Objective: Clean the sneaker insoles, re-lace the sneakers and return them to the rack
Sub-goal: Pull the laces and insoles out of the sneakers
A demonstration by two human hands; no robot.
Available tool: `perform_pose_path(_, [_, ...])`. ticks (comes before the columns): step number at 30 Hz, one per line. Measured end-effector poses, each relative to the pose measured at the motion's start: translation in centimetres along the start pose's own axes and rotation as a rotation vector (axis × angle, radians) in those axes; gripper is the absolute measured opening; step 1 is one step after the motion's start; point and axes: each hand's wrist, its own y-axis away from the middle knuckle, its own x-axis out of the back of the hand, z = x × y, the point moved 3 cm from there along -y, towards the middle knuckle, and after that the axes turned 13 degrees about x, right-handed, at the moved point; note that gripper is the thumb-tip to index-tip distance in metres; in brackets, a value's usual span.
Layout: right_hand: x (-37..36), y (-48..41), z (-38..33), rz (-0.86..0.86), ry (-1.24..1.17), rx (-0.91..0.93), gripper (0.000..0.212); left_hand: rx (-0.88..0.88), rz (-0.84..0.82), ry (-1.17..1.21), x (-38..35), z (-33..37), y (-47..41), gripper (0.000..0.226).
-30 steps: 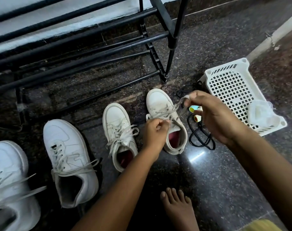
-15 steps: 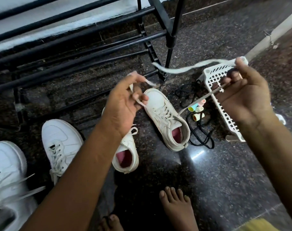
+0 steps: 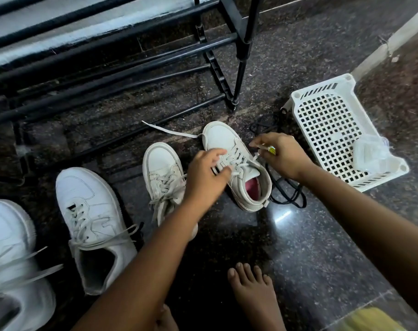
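Re-lacing of the last sneaker in the row. At left, a white sneaker (image 3: 91, 225) and a cream sneaker (image 3: 162, 173) stand on the floor (image 3: 298, 247) with their laces in. Just beside them is the sneaker being laced (image 3: 223, 139), in front of the foot of the rack (image 3: 107, 75) and left of the white basket (image 3: 321, 88), so none of these shoes is yet back on a shelf. We judge that this step goes best if the left hand (image 3: 203, 177) keeps the crossings flat and stops the shoe from sliding. Meanwhile the right hand (image 3: 282, 156) should draw its end of the lace (image 3: 169, 131) snug, row by row from toe to collar, without a twist. The other end trails leftward from the toe across the floor and looks long, so we would even the two ends before tying. On the grip, the left hand lies over the lacing with its fingers nearly straight and its thumb spread. It touches the crossings and clasps nothing that we can see, though it is blurred. The right hand's fingertips (image 3: 254, 144) are closed in a pinch on a short end of lace at the shoe's right side. A small yellow thing (image 3: 271, 150) shows at its knuckles, and we cannot tell whether it is held.
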Motion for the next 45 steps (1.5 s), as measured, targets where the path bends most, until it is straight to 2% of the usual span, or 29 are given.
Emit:
perform_pose_path(2, [-0.6, 1.4, -0.3, -0.044, 0.250, 0.001, 0.031, -0.010, 0.093, -0.136, -1.5, 0.3, 1.1, 0.026])
perform_pose_path(4, [0.0, 2.1, -1.5, 0.016, 0.311, -0.019, 0.026, 0.041, 0.111, -0.288, -3.0, 0.6, 1.7, 0.038])
perform_pose_path(6, [-0.4, 2.5, -2.7, -0.047, 0.373, 0.040, 0.022, 0.084, 0.102, -0.385, -4.3, 0.5, 1.9, 0.044])
perform_pose_path(9, [-0.6, 3.4, -4.8, -0.181, 0.472, 0.144, 0.016, 0.100, 0.122, -0.419, -4.8, 0.3, 1.9, 0.042])
perform_pose_path(11, [0.4, 3.4, -5.6, -0.142, 0.493, 0.241, 0.012, 0.092, 0.089, -0.380, -4.8, -0.1, 1.7, 0.041])
perform_pose_path(13, [0.2, 2.6, -6.0, -0.336, 0.577, 0.272, 0.010, 0.071, 0.045, -0.329, -4.7, -0.3, 1.7, 0.035])
perform_pose_path(15, [-1.0, 2.1, -5.1, -0.587, 0.576, 0.213, 0.022, 0.064, 0.002, -0.266, -4.7, -0.6, 1.7, 0.027])
perform_pose_path(16, [-1.7, 2.9, -5.2, -0.594, 0.582, 0.226, 0.025, 0.070, -0.019, -0.220, -4.8, -0.8, 1.6, 0.024])
perform_pose_path(17, [-3.2, 4.3, -5.7, -0.553, 0.637, 0.304, 0.029, 0.079, -0.035, -0.178, -4.8, -1.0, 1.4, 0.023])
perform_pose_path(18, [-5.6, 7.3, -6.6, -0.505, 0.728, 0.230, 0.035, 0.086, -0.044, -0.156, -4.9, -1.1, 1.3, 0.024])
perform_pose_path(19, [-8.3, 10.8, -6.2, -0.502, 0.599, -0.022, 0.044, 0.090, -0.048, -0.148, -5.0, -1.2, 1.2, 0.024])
perform_pose_path(20, [-11.6, 14.7, -6.1, -0.542, 0.282, -0.181, 0.048, 0.093, -0.049, -0.137, -5.0, -1.3, 1.1, 0.024])
perform_pose_path(21, [-14.3, 17.7, -5.7, -0.567, 0.051, -0.245, 0.045, 0.092, -0.048, -0.119, -5.0, -1.4, 1.1, 0.025])
perform_pose_path(23, [-18.9, 21.3, -3.3, -0.496, -0.064, -0.301, 0.036, 0.092, -0.050, -0.086, -5.1, -1.8, 1.0, 0.025])
perform_pose_path(25, [-19.2, 20.4, -1.1, -0.336, 0.024, -0.236, 0.036, 0.098, -0.064, -0.056, -5.2, -2.1, 0.9, 0.027])
perform_pose_path(26, [-19.1, 20.1, -1.1, -0.308, 0.023, -0.248, 0.037, 0.114, -0.077, -0.030, -5.2, -2.2, 0.8, 0.028])
perform_pose_path(28, [-19.6, 20.3, -1.6, -0.356, -0.130, -0.343, 0.037, 0.152, -0.113, 0.046, -5.2, -2.4, 0.7, 0.028])
perform_pose_path(29, [-19.6, 20.4, -1.6, -0.344, -0.156, -0.327, 0.037, 0.166, -0.130, 0.072, -5.2, -2.4, 0.6, 0.027])
perform_pose_path(31, [-19.6, 20.2, -1.5, -0.322, -0.106, -0.337, 0.037, 0.173, -0.148, 0.094, -5.1, -2.3, 0.6, 0.026])
perform_pose_path(34, [-19.6, 19.9, -1.5, -0.348, -0.042, -0.244, 0.037, 0.174, -0.155, 0.111, -5.1, -2.4, 0.5, 0.027])
perform_pose_path(36, [-18.9, 19.9, -0.8, -0.346, 0.023, -0.264, 0.037, 0.185, -0.151, 0.110, -5.0, -2.5, 0.4, 0.032])
perform_pose_path(37, [-19.6, 21.0, -2.0, -0.312, 0.001, -0.215, 0.037, 0.191, -0.147, 0.107, -5.1, -2.6, 0.4, 0.035])
perform_pose_path(39, [-19.5, 18.7, 1.5, -0.343, -0.111, -0.080, 0.033, 0.197, -0.135, 0.108, -5.2, -2.7, 0.4, 0.039])
perform_pose_path(40, [-16.7, 15.7, 3.3, -0.341, -0.095, -0.028, 0.029, 0.197, -0.123, 0.109, -5.3, -2.7, 0.4, 0.041])
perform_pose_path(42, [-7.9, 7.8, 5.1, -0.195, 0.129, 0.174, 0.032, 0.200, -0.108, 0.112, -5.3, -2.9, 0.4, 0.044])
perform_pose_path(43, [-4.6, 4.9, 4.2, -0.147, 0.109, 0.309, 0.032, 0.203, -0.110, 0.119, -5.4, -3.0, 0.5, 0.044])
perform_pose_path(45, [-1.6, 4.6, 2.0, -0.091, -0.101, 0.334, 0.016, 0.202, -0.116, 0.119, -5.4, -3.1, 0.5, 0.045])
